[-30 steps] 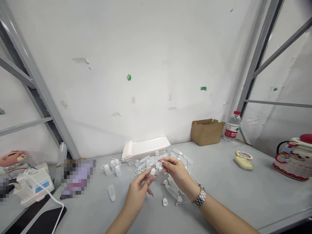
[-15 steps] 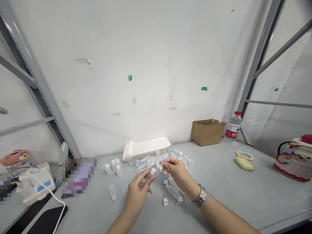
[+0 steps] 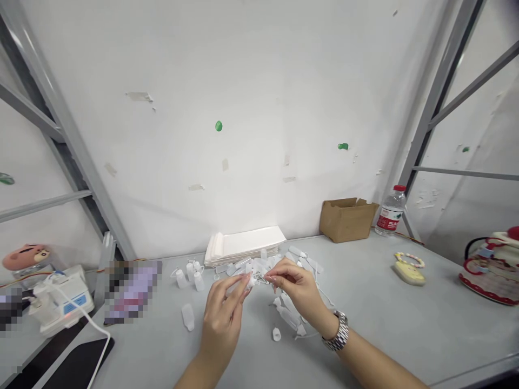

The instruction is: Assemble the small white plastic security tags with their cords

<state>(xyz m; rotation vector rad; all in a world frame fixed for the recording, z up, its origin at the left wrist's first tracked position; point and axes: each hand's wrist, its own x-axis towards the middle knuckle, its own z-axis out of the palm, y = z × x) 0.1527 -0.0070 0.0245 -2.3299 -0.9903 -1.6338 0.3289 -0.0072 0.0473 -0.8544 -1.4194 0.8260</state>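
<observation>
My left hand is closed around a small squeeze bottle with a white top; its body is mostly hidden behind the fingers. Close by on the right, my right hand pinches, its fingertips near the bottle's top. What sits in that pinch is too small to make out. Behind and below the hands lies a pile of loose translucent squeeze bottles and white caps. Several capped bottles stand upright to the left, and one uncapped bottle lies in front of them.
A stack of white sheets rests against the wall. Further right are a cardboard box, a water bottle, a yellow case with a beaded strap and a decorated jug. On the left are a white power device and a black pad.
My left hand has turned so its back faces up, tipping the bottle's top toward the right hand. The right fingertips have dropped slightly and stay close to the bottle. The view shifted a little.
</observation>
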